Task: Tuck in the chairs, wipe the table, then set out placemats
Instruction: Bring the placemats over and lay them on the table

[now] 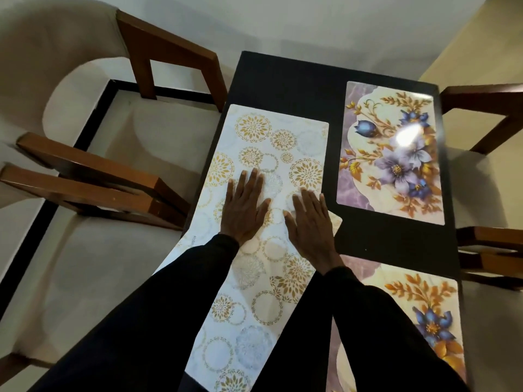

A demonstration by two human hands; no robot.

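Black table (283,80); L hand (244,205), R hand (311,222) flat on gold-circle mats (268,131); chairs (169,49) beside.

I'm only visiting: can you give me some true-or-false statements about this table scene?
1. The left hand and right hand lie flat on the gold-circle placemats. True.
2. The far flowered mat lies on the left. False: the far floral placemat lies on the right side.
3. The tabletop is white. False: the table is dark.
4. Wooden chairs stand at both sides. True.
5. One hand holds a cloth. False: both hold nothing.
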